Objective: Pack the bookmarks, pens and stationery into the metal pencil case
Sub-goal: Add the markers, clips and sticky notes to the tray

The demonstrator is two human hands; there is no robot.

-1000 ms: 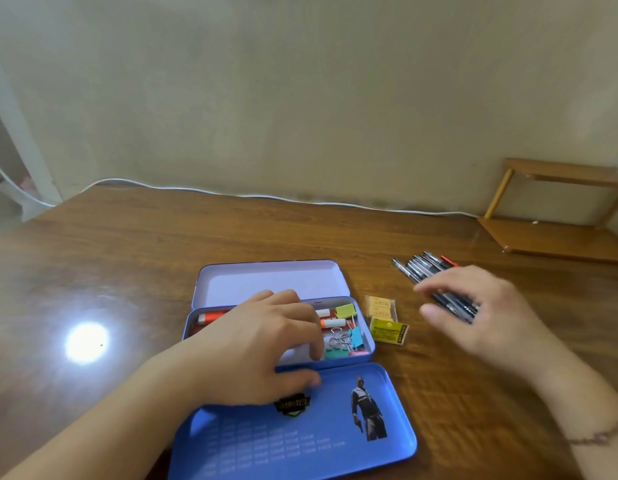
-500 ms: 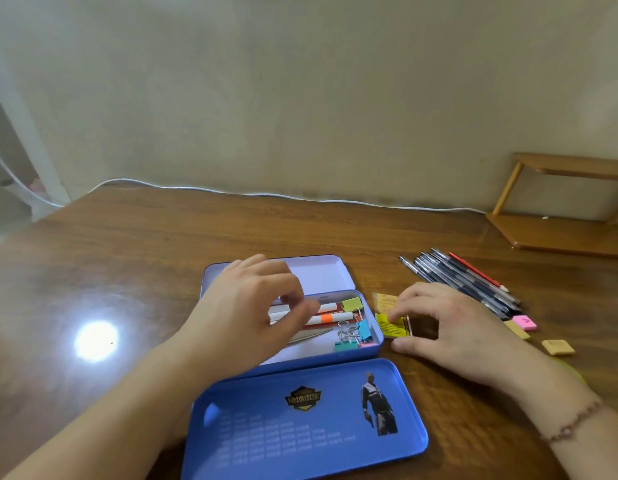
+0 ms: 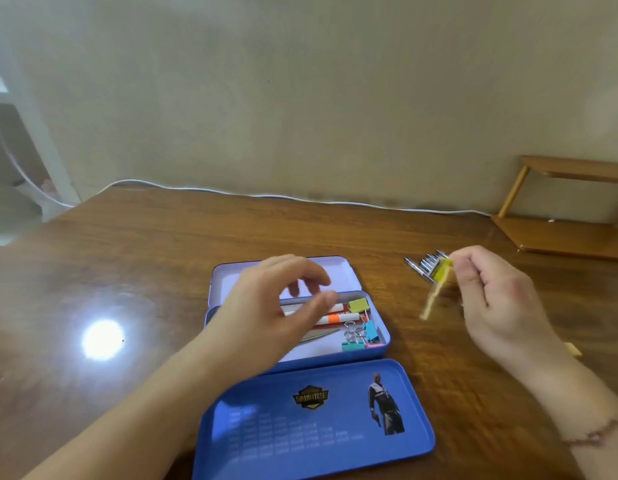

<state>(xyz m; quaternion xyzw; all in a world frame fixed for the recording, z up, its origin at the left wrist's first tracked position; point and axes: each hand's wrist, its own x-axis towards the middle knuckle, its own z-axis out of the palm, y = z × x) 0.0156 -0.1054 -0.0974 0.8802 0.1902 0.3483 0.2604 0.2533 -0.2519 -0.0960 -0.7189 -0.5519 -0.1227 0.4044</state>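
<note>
The blue metal pencil case (image 3: pixel 383 344) lies open at the table's middle, one lid (image 3: pixel 314 420) flat towards me and another (image 3: pixel 335 271) propped at the back. Inside lie white and orange markers (image 3: pixel 338 318), coloured binder clips (image 3: pixel 361 336) and a metal blade. My left hand (image 3: pixel 283 306) hovers over the tray's left half, fingers spread and holding nothing. My right hand (image 3: pixel 491 299) is raised right of the case, pinching small yellow packets (image 3: pixel 437 289), blurred. Behind them the tips of several pens (image 3: pixel 423 266) show on the table.
A small wooden shelf (image 3: pixel 564 230) stands at the back right against the wall. A white cable (image 3: pixel 266 195) runs along the table's far edge. A lamp glare (image 3: pixel 101 339) shines on the wood at left. A small yellow piece (image 3: pixel 574 349) peeks out by my right wrist.
My right hand has lifted the yellow packets off the table beside the case and raised them. My left hand has opened and risen slightly above the tray.
</note>
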